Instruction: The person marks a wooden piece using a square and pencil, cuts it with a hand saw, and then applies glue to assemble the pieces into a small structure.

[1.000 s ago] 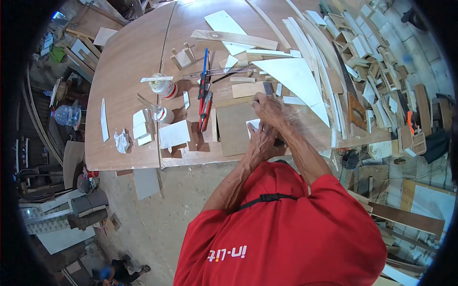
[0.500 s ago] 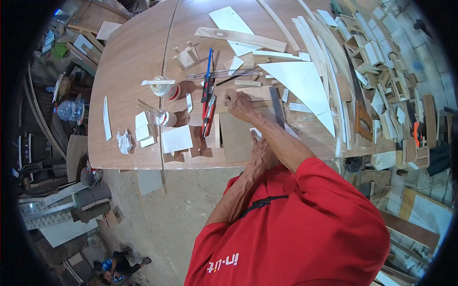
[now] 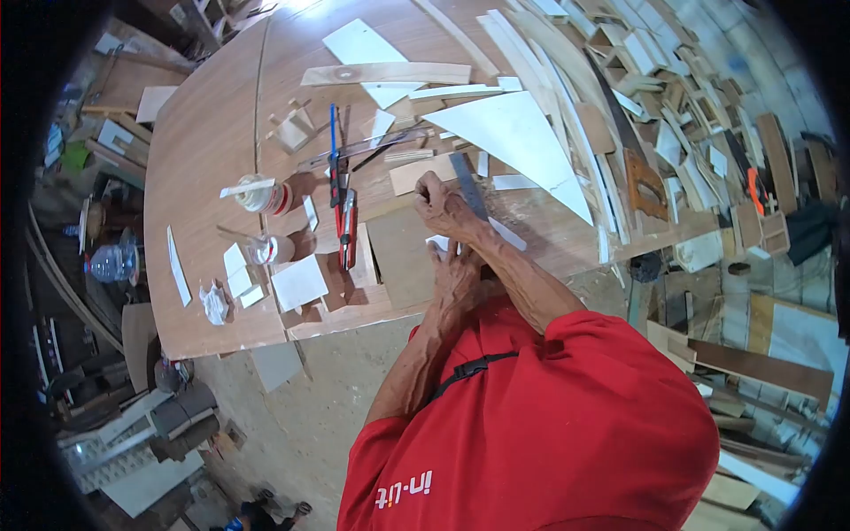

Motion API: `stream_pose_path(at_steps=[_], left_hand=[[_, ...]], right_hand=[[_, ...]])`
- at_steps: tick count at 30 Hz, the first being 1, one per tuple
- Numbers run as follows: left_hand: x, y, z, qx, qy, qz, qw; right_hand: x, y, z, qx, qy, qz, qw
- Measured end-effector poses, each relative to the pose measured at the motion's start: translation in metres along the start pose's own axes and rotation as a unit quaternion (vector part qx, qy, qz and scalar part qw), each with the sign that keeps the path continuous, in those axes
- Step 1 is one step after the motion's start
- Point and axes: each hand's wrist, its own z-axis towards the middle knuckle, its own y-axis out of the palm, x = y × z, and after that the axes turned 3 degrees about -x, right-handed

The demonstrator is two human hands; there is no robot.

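Observation:
My left hand (image 3: 458,276) is low over a brown board (image 3: 398,252) at the table's front edge, its fingers against a small white piece (image 3: 436,241) that is partly hidden. Just beyond it, my right hand (image 3: 438,199) is closed with the fingers curled in; anything inside them is hidden. A light wooden block (image 3: 412,177) lies past the right knuckles. Beside the right wrist rests a dark metal ruler or blade (image 3: 468,186), with a white strip (image 3: 506,234) near the forearm.
Left of the board lie a red utility knife (image 3: 348,230) and a blue-and-red tool (image 3: 335,168). Two glue jars (image 3: 266,196) stand farther left, near white blocks (image 3: 299,283). A large white triangular panel (image 3: 522,146), a handsaw (image 3: 646,186) and wood offcuts lie to the right.
The camera view has turned and shifted, so the table appears tilted. My right hand has lifted slightly from the wooden block and curled more tightly. My left hand stays by the white piece.

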Motion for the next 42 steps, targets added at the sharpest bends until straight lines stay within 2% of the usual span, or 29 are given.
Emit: stream_pose_path(at_steps=[1,3,7,12,14,15,17,18,19,21,22,25,29,33,35,36,38,39,41,42], left_hand=[[-0.001,-0.001,0.001,-0.002,0.009,0.002,1.0],[0.001,-0.002,0.0,0.023,-0.004,-0.005,1.0],[0.004,-0.003,-0.001,0.09,0.004,-0.024,0.996],[0.004,-0.003,0.0,0.081,0.001,-0.022,0.996],[0.006,-0.008,-0.002,0.073,0.004,-0.016,0.997],[0.005,-0.01,-0.002,0.064,0.009,-0.008,0.998],[0.003,-0.007,-0.002,0.06,0.007,-0.019,0.998],[0.004,-0.006,-0.001,0.056,0.005,-0.03,0.998],[0.005,-0.007,-0.001,0.054,0.015,-0.03,0.998],[0.007,-0.009,-0.002,0.056,-0.005,-0.021,0.998],[0.008,-0.011,-0.002,0.051,-0.006,-0.022,0.998],[0.007,-0.01,-0.001,0.051,-0.005,-0.037,0.998],[0.005,-0.004,-0.001,0.063,-0.015,-0.025,0.998],[0.007,-0.007,-0.001,0.065,-0.015,-0.032,0.997],[0.006,-0.005,0.0,0.059,-0.009,-0.02,0.998],[0.005,-0.005,0.0,0.063,-0.015,-0.021,0.998],[0.005,-0.001,0.0,0.086,-0.004,-0.041,0.995],[0.003,0.003,0.001,0.09,-0.009,-0.042,0.995],[-0.005,0.021,0.005,0.028,-0.012,-0.01,0.999],[-0.013,0.048,0.018,0.032,-0.017,-0.012,0.999]], right_hand=[[0.003,-0.012,-0.003,0.007,0.004,-0.004,1.0],[0.011,-0.039,-0.012,0.047,0.077,0.032,0.995],[0.03,-0.096,-0.042,0.101,0.167,-0.039,0.98],[0.052,-0.149,-0.079,0.166,0.154,-0.043,0.973],[0.05,-0.164,-0.085,0.144,0.226,-0.084,0.96],[0.045,-0.167,-0.083,0.144,0.226,-0.084,0.96],[0.035,-0.173,-0.082,0.157,0.122,-0.292,0.936],[0.034,-0.174,-0.08,0.113,0.142,-0.287,0.941],[0.033,-0.173,-0.078,0.118,0.148,-0.292,0.938],[0.041,-0.167,-0.076,0.077,0.105,-0.384,0.914],[0.053,-0.165,-0.077,0.047,0.118,-0.387,0.913],[0.08,-0.16,-0.075,0.04,0.134,-0.401,0.905],[0.084,-0.159,-0.076,0.051,0.103,-0.398,0.91],[0.059,-0.16,-0.067,0.024,0.145,-0.409,0.901],[0.039,-0.15,-0.055,0.065,0.103,-0.376,0.918],[0.03,-0.138,-0.045,0.072,0.051,-0.33,0.94],[0.007,-0.107,-0.024,-0.02,-0.032,-0.207,0.978],[-0.023,-0.092,-0.017,-0.054,-0.071,-0.25,0.964],[-0.031,-0.043,-0.01,-0.118,-0.127,-0.186,0.967],[-0.038,-0.023,-0.006,-0.154,-0.137,-0.159,0.966]])
